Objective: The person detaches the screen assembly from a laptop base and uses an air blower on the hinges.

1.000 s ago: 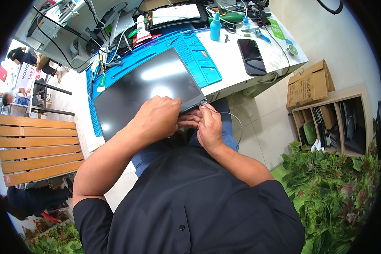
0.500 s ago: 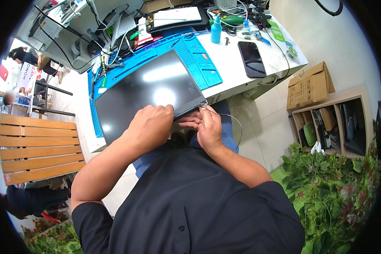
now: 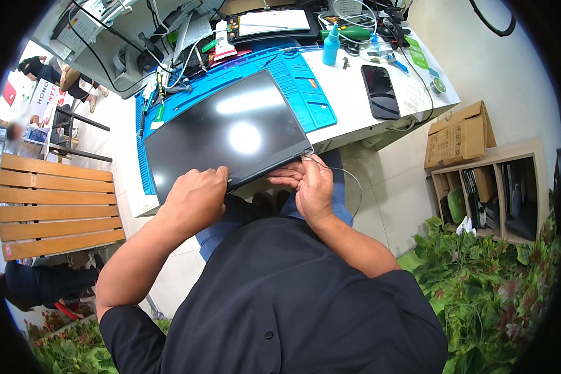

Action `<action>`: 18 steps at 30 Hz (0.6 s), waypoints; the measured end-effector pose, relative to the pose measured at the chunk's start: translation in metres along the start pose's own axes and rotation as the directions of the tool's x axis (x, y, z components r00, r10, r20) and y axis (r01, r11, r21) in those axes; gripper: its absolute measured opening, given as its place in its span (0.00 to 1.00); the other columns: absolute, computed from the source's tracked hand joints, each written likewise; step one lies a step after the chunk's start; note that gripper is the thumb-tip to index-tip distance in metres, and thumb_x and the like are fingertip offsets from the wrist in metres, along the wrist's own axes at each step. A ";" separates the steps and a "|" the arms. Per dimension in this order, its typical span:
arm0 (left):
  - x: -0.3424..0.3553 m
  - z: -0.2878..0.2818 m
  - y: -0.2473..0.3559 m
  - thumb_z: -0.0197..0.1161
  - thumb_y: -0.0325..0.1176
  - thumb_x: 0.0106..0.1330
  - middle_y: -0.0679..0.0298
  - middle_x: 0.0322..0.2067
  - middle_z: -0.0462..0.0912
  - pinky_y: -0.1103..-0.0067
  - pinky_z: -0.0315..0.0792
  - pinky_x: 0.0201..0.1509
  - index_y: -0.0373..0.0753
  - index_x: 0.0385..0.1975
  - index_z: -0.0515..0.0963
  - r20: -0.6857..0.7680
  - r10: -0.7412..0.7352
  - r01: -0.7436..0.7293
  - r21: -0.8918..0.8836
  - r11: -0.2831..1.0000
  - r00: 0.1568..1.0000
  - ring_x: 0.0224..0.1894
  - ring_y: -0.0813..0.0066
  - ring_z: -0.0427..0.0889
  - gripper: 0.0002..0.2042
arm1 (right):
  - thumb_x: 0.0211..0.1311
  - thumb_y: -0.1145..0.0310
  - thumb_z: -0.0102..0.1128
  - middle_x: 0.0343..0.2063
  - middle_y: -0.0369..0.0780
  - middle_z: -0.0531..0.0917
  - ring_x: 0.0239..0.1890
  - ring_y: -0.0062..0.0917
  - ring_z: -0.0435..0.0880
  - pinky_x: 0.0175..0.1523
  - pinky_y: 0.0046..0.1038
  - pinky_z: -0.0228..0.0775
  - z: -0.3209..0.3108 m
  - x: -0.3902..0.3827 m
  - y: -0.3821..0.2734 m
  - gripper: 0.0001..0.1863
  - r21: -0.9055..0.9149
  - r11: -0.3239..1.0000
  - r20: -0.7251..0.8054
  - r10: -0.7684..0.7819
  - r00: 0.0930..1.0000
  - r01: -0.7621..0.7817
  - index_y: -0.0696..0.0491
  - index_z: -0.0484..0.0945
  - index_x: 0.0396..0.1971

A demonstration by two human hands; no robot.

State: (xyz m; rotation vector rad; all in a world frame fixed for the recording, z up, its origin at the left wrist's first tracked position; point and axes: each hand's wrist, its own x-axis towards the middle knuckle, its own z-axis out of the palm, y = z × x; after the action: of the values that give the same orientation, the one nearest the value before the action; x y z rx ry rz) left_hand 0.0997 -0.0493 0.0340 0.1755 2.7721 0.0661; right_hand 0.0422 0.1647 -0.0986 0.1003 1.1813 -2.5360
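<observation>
A flat black screen panel (image 3: 221, 124) lies tilted on the blue silicone work mat (image 3: 311, 103), its lower edge jutting past the desk's front. My left hand (image 3: 193, 199) has its fingers curled onto that lower edge, left of centre. My right hand (image 3: 315, 190) grips the panel's right corner with thumb and index finger, the other fingers bent beneath it. A thin silvery cable (image 3: 358, 187) loops down from that corner; its end at my fingertips is too small to make out.
The white desk (image 3: 346, 87) holds a phone (image 3: 380, 92), blue bottle (image 3: 330, 47), tools and tangled cables. A slatted wooden bench (image 3: 59, 206) stands left, with people (image 3: 40, 71) beyond. Right are a cardboard box (image 3: 455, 137), cubby shelf (image 3: 498, 199) and foliage (image 3: 480, 287).
My left hand has slid leftward and down along the screen's lower edge. My right hand stays at the corner. The desk and screen appear slightly shifted in the view.
</observation>
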 end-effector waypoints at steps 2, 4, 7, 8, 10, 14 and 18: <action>-0.005 -0.002 -0.002 0.74 0.23 0.54 0.45 0.34 0.87 0.58 0.83 0.41 0.30 0.38 0.76 0.025 -0.011 0.011 0.017 1.000 1.000 0.38 0.43 0.89 0.14 | 0.82 0.66 0.40 0.42 0.57 0.88 0.41 0.47 0.93 0.47 0.46 0.91 0.000 0.000 0.000 0.20 0.004 1.000 0.001 0.006 1.000 -0.006 0.67 0.75 0.53; -0.010 0.004 -0.008 0.68 0.23 0.56 0.46 0.33 0.87 0.57 0.82 0.41 0.33 0.40 0.78 -0.006 -0.007 0.007 0.032 0.999 1.000 0.36 0.43 0.88 0.12 | 0.82 0.66 0.40 0.42 0.57 0.88 0.41 0.47 0.93 0.47 0.46 0.91 0.000 0.000 0.000 0.20 0.001 1.000 0.002 0.007 1.000 -0.007 0.67 0.75 0.53; -0.018 0.011 -0.016 0.65 0.23 0.57 0.47 0.32 0.88 0.57 0.82 0.41 0.34 0.42 0.79 -0.040 -0.008 0.009 0.034 0.999 0.999 0.34 0.43 0.88 0.12 | 0.82 0.66 0.40 0.42 0.57 0.88 0.41 0.47 0.93 0.47 0.46 0.91 0.000 0.001 0.001 0.20 -0.008 1.000 0.001 -0.003 1.000 0.003 0.68 0.75 0.53; -0.021 0.012 -0.018 0.65 0.23 0.57 0.47 0.32 0.88 0.57 0.82 0.41 0.34 0.42 0.79 -0.050 -0.010 0.012 0.031 0.999 0.999 0.34 0.43 0.88 0.12 | 0.82 0.66 0.40 0.41 0.57 0.88 0.41 0.47 0.93 0.47 0.46 0.91 0.001 0.001 -0.001 0.20 -0.012 1.000 0.000 -0.006 1.000 0.006 0.68 0.75 0.53; -0.025 0.013 -0.022 0.65 0.23 0.57 0.47 0.32 0.88 0.57 0.82 0.40 0.35 0.42 0.79 -0.049 -0.019 0.020 0.033 0.999 0.999 0.33 0.44 0.88 0.12 | 0.83 0.66 0.40 0.41 0.57 0.88 0.41 0.48 0.93 0.47 0.46 0.91 0.001 0.002 -0.001 0.20 -0.018 1.000 -0.003 -0.008 1.000 0.008 0.68 0.75 0.53; -0.029 0.010 -0.025 0.65 0.22 0.57 0.47 0.32 0.88 0.58 0.82 0.39 0.35 0.41 0.79 -0.061 0.015 -0.012 0.041 0.999 0.998 0.33 0.45 0.88 0.12 | 0.83 0.66 0.40 0.41 0.57 0.88 0.41 0.48 0.93 0.47 0.45 0.91 0.002 0.002 -0.002 0.20 -0.025 1.000 0.004 -0.007 1.000 0.007 0.68 0.75 0.53; -0.031 0.014 -0.028 0.65 0.22 0.56 0.48 0.32 0.87 0.59 0.82 0.38 0.35 0.39 0.79 -0.092 0.040 -0.037 0.036 0.999 0.995 0.32 0.46 0.88 0.11 | 0.84 0.65 0.40 0.43 0.58 0.88 0.43 0.48 0.93 0.49 0.44 0.91 0.001 0.002 -0.003 0.20 -0.034 0.999 0.007 0.003 1.000 -0.003 0.68 0.74 0.54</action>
State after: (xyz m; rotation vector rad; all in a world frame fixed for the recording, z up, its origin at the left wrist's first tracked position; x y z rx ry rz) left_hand 0.1299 -0.0812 0.0297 0.2409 2.8637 0.0369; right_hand 0.0397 0.1648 -0.0960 0.0850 1.2207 -2.5103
